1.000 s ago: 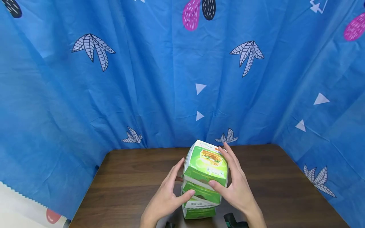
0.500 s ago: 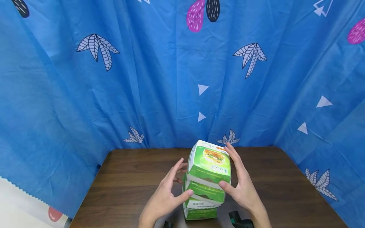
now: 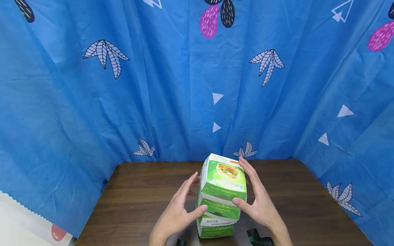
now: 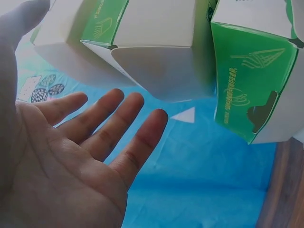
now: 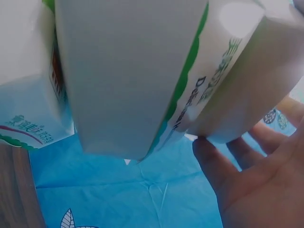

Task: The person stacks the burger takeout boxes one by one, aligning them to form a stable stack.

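Note:
A leaning stack of green and white cardboard hamburger boxes stands at the front middle of the brown table point(image 3: 141, 205) in the head view. Its top box point(image 3: 224, 177) carries a burger picture, and the middle box point(image 3: 220, 209) and bottom box point(image 3: 215, 232) show below. My left hand point(image 3: 176, 210) is held along the stack's left side, fingers spread; the left wrist view shows its palm apart from the boxes. On the other side my right hand point(image 3: 261, 201) has its thumb and forefinger at the top box's right edge, fingers extended. Whether they press on it I cannot tell.
A blue patterned curtain point(image 3: 172, 85) hangs behind the table and along both sides. Black straps point(image 3: 260, 237) show at the wrists, low in the head view. A white cloth edge point(image 3: 27, 218) lies at lower left.
The fingers of my right hand have drawn back from over the top box to its right edge. My left hand has barely moved, and the stack stays standing. The head view has shifted slightly.

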{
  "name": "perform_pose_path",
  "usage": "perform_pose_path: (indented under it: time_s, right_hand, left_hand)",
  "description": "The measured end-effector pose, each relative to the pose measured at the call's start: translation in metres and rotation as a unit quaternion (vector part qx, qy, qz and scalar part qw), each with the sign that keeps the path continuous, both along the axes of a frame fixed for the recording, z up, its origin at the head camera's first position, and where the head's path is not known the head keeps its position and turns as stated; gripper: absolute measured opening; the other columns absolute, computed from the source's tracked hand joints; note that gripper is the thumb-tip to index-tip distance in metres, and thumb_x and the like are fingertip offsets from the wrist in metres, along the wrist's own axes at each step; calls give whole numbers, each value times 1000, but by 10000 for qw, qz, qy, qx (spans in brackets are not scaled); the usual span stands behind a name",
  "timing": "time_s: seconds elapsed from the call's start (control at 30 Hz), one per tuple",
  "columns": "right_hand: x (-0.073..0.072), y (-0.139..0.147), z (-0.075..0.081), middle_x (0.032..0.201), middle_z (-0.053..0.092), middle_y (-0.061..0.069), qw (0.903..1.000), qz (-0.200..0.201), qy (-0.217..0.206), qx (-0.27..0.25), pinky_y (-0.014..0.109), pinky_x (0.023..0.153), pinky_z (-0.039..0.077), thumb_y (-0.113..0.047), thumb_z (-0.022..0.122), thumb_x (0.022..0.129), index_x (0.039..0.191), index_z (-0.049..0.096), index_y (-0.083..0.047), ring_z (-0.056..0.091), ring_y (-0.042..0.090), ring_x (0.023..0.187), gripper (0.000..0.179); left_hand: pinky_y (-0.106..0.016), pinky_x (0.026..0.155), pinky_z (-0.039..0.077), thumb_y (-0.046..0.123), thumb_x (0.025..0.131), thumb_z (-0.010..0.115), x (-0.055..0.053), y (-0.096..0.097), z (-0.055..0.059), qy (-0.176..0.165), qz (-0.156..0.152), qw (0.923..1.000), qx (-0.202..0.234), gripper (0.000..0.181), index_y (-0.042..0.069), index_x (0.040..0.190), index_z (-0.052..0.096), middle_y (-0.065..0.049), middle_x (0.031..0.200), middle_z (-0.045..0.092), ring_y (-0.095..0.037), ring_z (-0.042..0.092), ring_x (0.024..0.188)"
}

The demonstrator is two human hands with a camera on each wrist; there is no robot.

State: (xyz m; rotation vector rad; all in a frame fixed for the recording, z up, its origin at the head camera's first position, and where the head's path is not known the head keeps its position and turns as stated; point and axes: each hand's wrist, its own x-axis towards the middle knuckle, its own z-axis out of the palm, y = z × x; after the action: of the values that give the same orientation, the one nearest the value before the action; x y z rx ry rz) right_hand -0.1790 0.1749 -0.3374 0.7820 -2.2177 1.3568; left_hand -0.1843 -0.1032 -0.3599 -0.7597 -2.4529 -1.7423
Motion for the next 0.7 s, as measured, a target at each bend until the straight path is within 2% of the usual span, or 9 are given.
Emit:
perform_pose_path:
  time_s: [0.13,0.2,0.3,0.37,0.43,0.53,0.63,0.67,0.7]
  right_hand:
    - [-2,-1,0,171,20,11,9997,227,41,-20,15,112,27,-4,77,78,162,27,-6,23,19,155,98]
    - [-3,-1,0,171,19,9,9997,247,-5,-6,35,118,31,-5,78,77,163,27,-7,22,19,155,100]
    - [-3,-1,2,172,18,9,9998,201,-88,38,67,112,30,-7,80,74,163,26,-11,20,18,156,104]
    - [-3,-1,2,172,18,9,9998,155,-107,66,67,111,30,-7,80,73,164,26,-13,20,18,155,106]
    - [-2,-1,3,172,17,10,9998,145,-81,65,45,118,30,-8,81,72,164,26,-14,19,18,156,107]
    - [-2,0,4,172,16,11,9997,250,23,39,16,112,26,-8,82,72,163,27,-10,20,21,156,106]
    - [-2,-1,5,172,16,14,9992,352,146,86,17,112,28,-10,84,73,162,28,-6,20,23,156,105]
    - [-1,-1,5,172,15,14,9992,364,159,108,20,112,30,-11,84,73,162,29,-6,20,23,156,105]
    - [0,-1,6,172,15,14,9991,355,187,155,28,114,33,-13,84,74,161,30,-6,20,23,156,104]
  left_hand:
    - [-47,111,44,42,88,80,1,-2,1,-160,161,9997,-78,87,43,160,30,22,154,41,-9,44,138]
    - [-46,111,44,42,88,80,1,-3,1,-101,161,9998,-62,88,43,160,29,22,157,38,-10,43,139]
    - [-38,109,46,40,89,80,0,-3,1,47,79,10000,2,88,43,160,28,17,160,37,-14,42,141]
    - [-34,108,48,38,89,80,0,-4,1,140,34,9999,71,88,42,160,28,13,161,37,-17,43,141]
    - [-34,107,48,37,90,80,0,-4,1,242,8,9997,98,88,40,161,27,8,162,38,-21,45,140]
    - [-34,107,48,36,90,79,0,-5,0,369,16,9993,99,88,39,161,27,9,161,38,-21,46,139]
    - [-35,107,48,37,91,79,0,-6,0,478,21,9988,87,88,38,161,27,10,161,38,-21,47,140]
    - [-35,107,48,37,91,79,0,-6,0,467,26,9989,89,88,38,161,27,12,161,38,-20,47,140]
    - [-35,107,48,37,90,79,0,-6,0,450,29,9989,94,88,38,161,27,12,161,38,-21,47,140]
